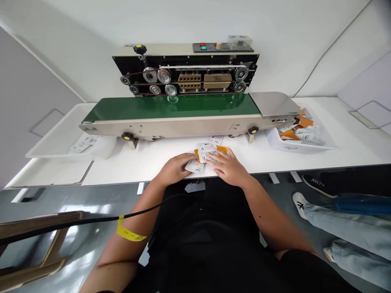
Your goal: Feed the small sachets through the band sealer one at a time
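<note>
In the head view, a small pile of white printed packets (207, 147) with orange ones (222, 149) among them lies near the table's front edge. My left hand (175, 169) is curled at the pile's left side, with thumb and fingers closed on a white packet (194, 166). Stretched fingers of my right hand (231, 167) rest over the pile from the right, slightly apart. Behind the pile, another white packet (216, 139) lies partly under the conveyor's front side. The undersides of both hands are hidden.
A band sealing machine (186, 61) with a green conveyor belt (183, 106) spans the back. At left stands a white tray (42, 152) with some packets; at right, a white bin (293, 148) full of orange and white packets. Another person's legs (345, 221) are at the right.
</note>
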### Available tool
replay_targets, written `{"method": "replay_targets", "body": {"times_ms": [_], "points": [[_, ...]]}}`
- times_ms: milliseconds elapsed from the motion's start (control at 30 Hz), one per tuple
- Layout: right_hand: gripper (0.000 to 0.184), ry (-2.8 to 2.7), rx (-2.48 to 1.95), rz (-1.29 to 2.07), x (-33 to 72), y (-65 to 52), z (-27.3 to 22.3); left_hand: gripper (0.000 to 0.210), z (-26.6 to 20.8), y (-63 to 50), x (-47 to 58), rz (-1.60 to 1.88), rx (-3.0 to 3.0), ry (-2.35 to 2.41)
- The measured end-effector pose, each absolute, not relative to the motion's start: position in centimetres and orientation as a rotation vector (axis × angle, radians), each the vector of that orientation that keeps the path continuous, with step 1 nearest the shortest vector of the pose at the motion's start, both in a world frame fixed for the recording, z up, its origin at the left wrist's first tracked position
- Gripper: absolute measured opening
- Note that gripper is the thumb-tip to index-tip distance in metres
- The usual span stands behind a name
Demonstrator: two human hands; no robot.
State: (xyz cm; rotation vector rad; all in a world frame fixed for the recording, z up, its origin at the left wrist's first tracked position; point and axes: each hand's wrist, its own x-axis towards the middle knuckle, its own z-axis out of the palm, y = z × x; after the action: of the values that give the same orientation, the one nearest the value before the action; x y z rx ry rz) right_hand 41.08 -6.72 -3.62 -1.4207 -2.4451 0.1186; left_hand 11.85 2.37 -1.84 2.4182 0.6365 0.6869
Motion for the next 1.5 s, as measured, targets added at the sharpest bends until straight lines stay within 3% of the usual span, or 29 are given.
{"method": "replay_targets", "body": {"times_ms": [167,367,533,733,833,933,1033,1100,1233,1400,1500], "points": [[0.05,-2.435,-1.481,0.133,40.9,-6.4,-3.8,0.021,-2.0,2.9,11.3,0.817,2.196,0.639],[0.048,-2.252,-1.443,0.12,41.0,-6.3,-4.2,0.04,-3.3,3.7,11.3,1.102,1.595,1.08],[0.036,-1.835,-1.327,0.208,39.3,-5.9,-3.0,0.05,-3.3,3.7,11.4,1.093,1.376,0.976],[0.047,-1.599,-1.366,0.703,33.8,-3.2,-2.0,0.054,-3.3,3.2,11.2,0.941,1.489,0.914],[0.038,-1.55,-1.353,0.855,32.7,-1.9,-1.3,0.051,-3.4,3.4,10.9,0.916,1.59,0.875],[0.031,-1.545,-1.296,0.893,34.4,-0.9,0.6,0.04,-3.2,3.5,10.8,0.924,1.812,0.948],[0.035,-1.402,-1.283,0.713,39.4,0.7,4.0,0.033,-2.7,3.1,10.9,0.841,2.156,1.055],[0.038,-1.203,-1.319,0.502,43.8,2.5,6.6,0.037,-2.4,2.6,11.1,0.72,2.352,1.045],[0.034,-0.849,-1.425,0.258,51.6,6.5,10.6,0.066,-2.4,1.8,10.9,0.529,2.592,0.887],[0.01,-0.727,-1.525,0.458,54.2,10.3,11.9,0.088,-3.1,2.0,10.5,0.47,2.719,0.734],[0.012,-0.762,-1.52,0.645,53.3,12.0,11.9,0.091,-3.4,2.1,10.5,0.458,2.746,0.704]]}}
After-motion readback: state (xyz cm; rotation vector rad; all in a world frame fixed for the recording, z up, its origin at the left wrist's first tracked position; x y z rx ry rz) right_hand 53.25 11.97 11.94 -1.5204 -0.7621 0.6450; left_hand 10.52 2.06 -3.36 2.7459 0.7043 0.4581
